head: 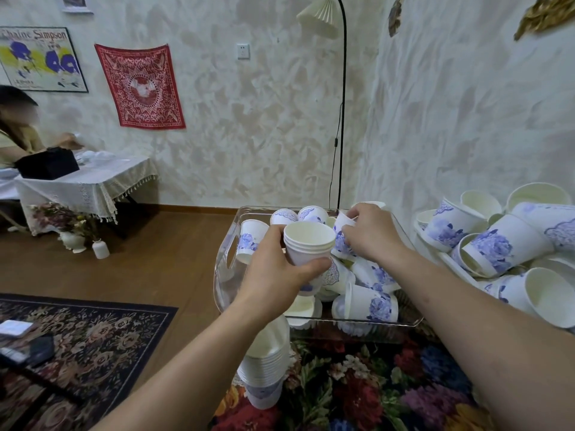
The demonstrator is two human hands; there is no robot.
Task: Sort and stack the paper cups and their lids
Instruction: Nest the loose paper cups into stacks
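Small nested stack of cups, white with blue flower print, held upright above the clear tray, mouths up. Left hand grips it: thumb across the near side, fingers curled round the far side.

Right hand reaches into the tray just beyond; its fingers pinch a single tilted cup near the tray's far side. That cup sits just right of the held stack.

Tray holds a jumble of loose cups, most on their sides, some mouth-up along the far wall. Tray rests on a flowered cloth, dark with red, purple and yellow blooms.

Below the left forearm, a taller stack of cups stands on the cloth, just in front of the tray's near left corner.

To the right, a second heap of cups, tipped every way, piled against the textured wall.

Beyond: black floor lamp in the corner, wooden floor, patterned rug at left. Far left, another person sits at a table with a fringed cloth. Red patterned hanging and a poster on the back wall.
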